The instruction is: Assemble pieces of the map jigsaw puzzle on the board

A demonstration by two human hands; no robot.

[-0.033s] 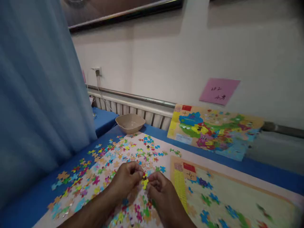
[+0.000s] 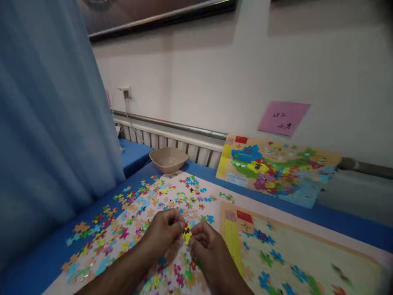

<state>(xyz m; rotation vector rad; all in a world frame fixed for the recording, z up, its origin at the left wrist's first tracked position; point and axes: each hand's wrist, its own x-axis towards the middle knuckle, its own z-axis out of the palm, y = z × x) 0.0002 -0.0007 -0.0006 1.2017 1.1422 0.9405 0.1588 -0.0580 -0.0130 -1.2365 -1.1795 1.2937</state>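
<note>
A: What is at the center?

B: A small yellow puzzle piece with dark and red markings (image 2: 187, 235), pinched between a person's bare left hand (image 2: 167, 227) and right hand (image 2: 207, 243), the fingers of each clamped at its edges.

A: Any change from the frame before?

B: None visible; hands and piece match it.

A: And around them?

B: Loose multicolored puzzle pieces (image 2: 124, 233) cover a pale sheet (image 2: 215, 187) on a blue bench (image 2: 33, 266). A tan-bordered, partly filled puzzle board (image 2: 307, 246) lies to the right.

A: Behind?

B: A beige scalloped bowl (image 2: 168, 168) and a colorful printed map (image 2: 276, 172) leaning at the wall, below a pink handwritten note (image 2: 284, 119).
</note>
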